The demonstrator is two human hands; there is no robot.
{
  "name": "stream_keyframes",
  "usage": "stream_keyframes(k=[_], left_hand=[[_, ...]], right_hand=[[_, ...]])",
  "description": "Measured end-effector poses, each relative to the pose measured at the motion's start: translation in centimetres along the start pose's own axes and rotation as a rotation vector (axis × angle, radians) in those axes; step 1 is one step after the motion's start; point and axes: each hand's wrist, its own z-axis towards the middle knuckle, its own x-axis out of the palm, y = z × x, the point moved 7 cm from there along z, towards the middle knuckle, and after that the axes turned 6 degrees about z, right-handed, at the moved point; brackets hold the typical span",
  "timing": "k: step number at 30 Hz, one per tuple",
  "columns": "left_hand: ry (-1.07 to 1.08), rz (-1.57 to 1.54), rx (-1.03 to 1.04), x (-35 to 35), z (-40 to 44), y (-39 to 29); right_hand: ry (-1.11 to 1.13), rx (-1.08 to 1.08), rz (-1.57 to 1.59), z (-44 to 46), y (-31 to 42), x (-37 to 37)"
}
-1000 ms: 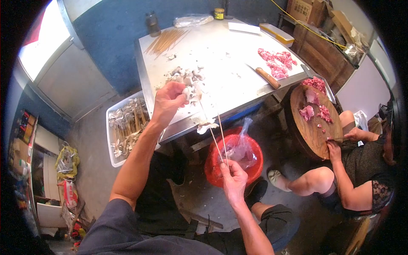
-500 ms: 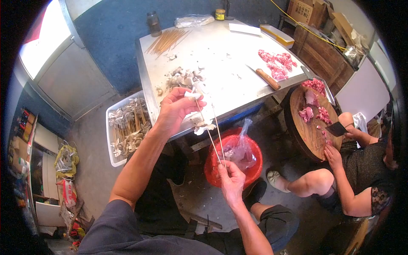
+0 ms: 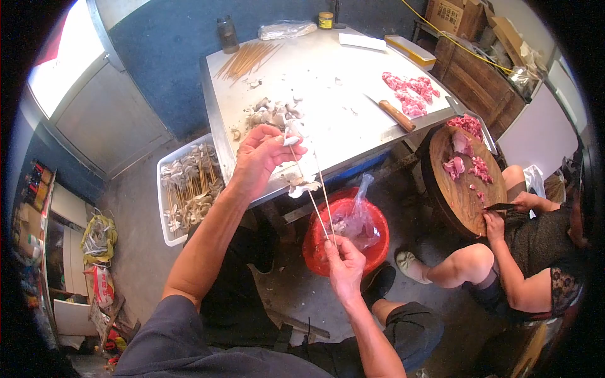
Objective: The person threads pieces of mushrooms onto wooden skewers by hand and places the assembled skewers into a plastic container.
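My left hand (image 3: 265, 156) pinches a pale mushroom piece (image 3: 291, 141) at the upper tip of a thin wooden skewer. Lower down, my right hand (image 3: 345, 259) grips the bottom ends of two wooden skewers (image 3: 324, 211), which spread apart upward. Another mushroom piece (image 3: 304, 186) is threaded partway along, between my hands. Beyond my left hand, a heap of loose mushrooms (image 3: 272, 114) lies on the metal table (image 3: 315, 75). A white bin (image 3: 165, 217) of skewered mushrooms (image 3: 192, 183) stands on the floor to the left.
A red basin (image 3: 378, 249) with a plastic bag sits below my right hand. On the right, a co-worker's hands (image 3: 498, 222) hold a cleaver (image 3: 501, 206) at a round chopping board (image 3: 444, 195) with meat. The table bears bare skewers (image 3: 249, 60), a wooden-handled knife (image 3: 397, 116) and diced meat (image 3: 409, 93).
My left hand and the mushroom piece at the skewer's tip have shifted slightly. The right hand stays nearly in place. The co-worker's cleaver has moved down toward their other hand.
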Motion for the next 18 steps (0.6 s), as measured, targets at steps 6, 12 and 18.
stream_keyframes(k=[6,12,18], left_hand=[[0.232,0.117,-0.119,1.8,-1.1,1.5],[-0.181,0.760,0.049,-3.8,0.7,-1.7],[-0.143,1.394,0.254,-5.2,2.7,-2.3]], right_hand=[[-0.050,-0.020,0.016,0.2,0.3,-0.6],[-0.022,-0.007,-0.001,0.5,0.2,-1.3],[-0.031,0.012,0.025,0.3,0.0,-0.5]])
